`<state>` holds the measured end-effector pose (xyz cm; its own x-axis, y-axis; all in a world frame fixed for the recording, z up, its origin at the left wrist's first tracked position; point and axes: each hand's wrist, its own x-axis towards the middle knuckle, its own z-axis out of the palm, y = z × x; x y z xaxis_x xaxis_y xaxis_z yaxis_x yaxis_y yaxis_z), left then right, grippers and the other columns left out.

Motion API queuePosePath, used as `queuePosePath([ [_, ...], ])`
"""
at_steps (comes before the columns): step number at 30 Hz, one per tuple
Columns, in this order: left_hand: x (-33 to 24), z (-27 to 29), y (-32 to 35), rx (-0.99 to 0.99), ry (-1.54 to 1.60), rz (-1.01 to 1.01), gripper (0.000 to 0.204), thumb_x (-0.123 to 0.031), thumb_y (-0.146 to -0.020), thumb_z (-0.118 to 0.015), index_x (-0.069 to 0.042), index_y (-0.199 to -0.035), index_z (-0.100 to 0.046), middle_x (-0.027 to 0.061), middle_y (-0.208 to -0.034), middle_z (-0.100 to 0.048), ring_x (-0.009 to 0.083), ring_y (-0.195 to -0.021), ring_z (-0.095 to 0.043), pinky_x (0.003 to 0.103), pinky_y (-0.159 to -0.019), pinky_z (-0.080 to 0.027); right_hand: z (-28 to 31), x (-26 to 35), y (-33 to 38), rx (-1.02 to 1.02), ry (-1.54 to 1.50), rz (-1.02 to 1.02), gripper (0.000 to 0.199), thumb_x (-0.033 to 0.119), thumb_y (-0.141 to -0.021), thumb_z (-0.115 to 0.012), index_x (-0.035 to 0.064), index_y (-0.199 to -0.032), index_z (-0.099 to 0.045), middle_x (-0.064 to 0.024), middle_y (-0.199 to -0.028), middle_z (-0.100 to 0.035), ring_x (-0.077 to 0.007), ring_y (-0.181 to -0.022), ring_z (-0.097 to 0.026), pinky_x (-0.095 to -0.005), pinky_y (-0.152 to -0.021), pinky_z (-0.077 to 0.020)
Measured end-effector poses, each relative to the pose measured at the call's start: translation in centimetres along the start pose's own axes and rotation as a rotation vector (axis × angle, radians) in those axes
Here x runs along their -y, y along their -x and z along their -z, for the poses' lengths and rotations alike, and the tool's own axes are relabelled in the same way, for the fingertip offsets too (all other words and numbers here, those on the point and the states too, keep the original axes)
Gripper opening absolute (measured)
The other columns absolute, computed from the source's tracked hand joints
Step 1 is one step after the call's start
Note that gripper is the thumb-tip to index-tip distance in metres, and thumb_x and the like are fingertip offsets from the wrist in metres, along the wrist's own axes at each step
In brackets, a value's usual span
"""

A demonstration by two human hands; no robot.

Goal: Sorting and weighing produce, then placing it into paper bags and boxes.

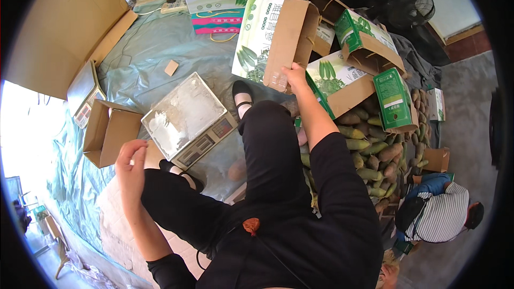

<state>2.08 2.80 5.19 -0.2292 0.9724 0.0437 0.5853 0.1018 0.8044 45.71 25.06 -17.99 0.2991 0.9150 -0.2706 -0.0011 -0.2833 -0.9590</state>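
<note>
My right hand [295,74] grips the brown flap of an open green-and-white cardboard box [270,37], held tilted ahead of my knees. My left hand [131,158] hovers with loosely curled fingers and nothing in it, between a small open brown carton [107,131] and a metal weighing scale [188,120] that stands on the floor. I sit in black clothes, one black shoe [242,92] stretched toward the box.
A heap of long green-brown vegetables [375,152] lies to the right under more open green boxes [369,40]. A person in a striped shirt [441,214] crouches at the lower right. A grey-green plastic sheet [155,43] covers the floor; flat cardboard [64,27] leans at upper left.
</note>
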Motion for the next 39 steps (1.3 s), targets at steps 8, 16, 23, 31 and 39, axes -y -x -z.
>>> queuePosePath([
  [8, -3.2, -3.0, 0.1, 0.219, -0.112, -0.155, 0.011, -0.004, -0.079, -0.062, 0.0, -0.088, -0.064, 0.0122, -0.092, -0.064, 0.0291, -0.086, -0.062, 0.034, -0.077, -0.047, 0.5, 2.6, 1.2, -0.064, 0.14, 0.321, 0.016, 0.006, -0.079, -0.062, -0.0007, -0.093, -0.063, -0.0054, -0.076, -0.063, -0.0128, -0.069, -0.055, -0.0291, -0.064, -0.0449],
  [16, -3.3, -1.7, 0.0, 0.185, -0.144, -0.2, 0.012, -0.007, -0.079, -0.062, -0.002, -0.09, -0.063, 0.0132, -0.092, -0.063, 0.0321, -0.087, -0.061, 0.036, -0.077, -0.047, -1.6, 11.2, 6.1, 0.133, 0.53, 0.561, 0.017, 0.012, -0.079, -0.062, -0.0006, -0.09, -0.059, -0.0167, -0.072, -0.058, -0.0258, -0.067, -0.058, -0.0352, -0.064, -0.0447],
  [23, 0.7, -2.1, -1.3, -0.089, -0.151, -0.225, 0.014, -0.006, -0.081, -0.061, -0.003, -0.094, -0.064, 0.0135, -0.096, -0.063, 0.0327, -0.09, -0.06, 0.036, -0.08, -0.046, -9.6, 18.8, 11.0, 0.565, 0.681, 0.8, 0.018, 0.011, -0.08, -0.058, 0.0006, -0.094, -0.059, -0.0178, -0.09, -0.059, -0.037, -0.087, -0.057, -0.0398, -0.074, -0.0456],
  [31, 2.4, -0.3, -1.1, -0.402, -0.115, -0.138, 0.016, -0.007, -0.083, -0.06, -0.005, -0.099, -0.065, 0.0094, -0.101, -0.063, 0.027, -0.093, -0.061, 0.034, -0.083, -0.047, -20.6, 16.0, 13.7, 0.983, 0.968, 1.258, 0.009, 0.006, -0.078, -0.057, 0.0053, -0.086, -0.06, -0.0118, -0.086, -0.061, -0.0334, -0.089, -0.057, -0.0415, -0.076, -0.0472],
  [39, 3.4, 0.1, -1.1, -0.299, -0.181, -0.058, 0.016, -0.009, -0.084, -0.059, -0.005, -0.098, -0.065, 0.0103, -0.1, -0.063, 0.0271, -0.094, -0.061, 0.034, -0.084, -0.046, -22.6, 11.3, 14.4, 1.196, 1.021, 1.081, 0.016, 0.0, -0.074, -0.056, 0.0082, -0.086, -0.062, -0.0129, -0.084, -0.062, -0.0352, -0.087, -0.059, -0.0425, -0.072, -0.048],
])
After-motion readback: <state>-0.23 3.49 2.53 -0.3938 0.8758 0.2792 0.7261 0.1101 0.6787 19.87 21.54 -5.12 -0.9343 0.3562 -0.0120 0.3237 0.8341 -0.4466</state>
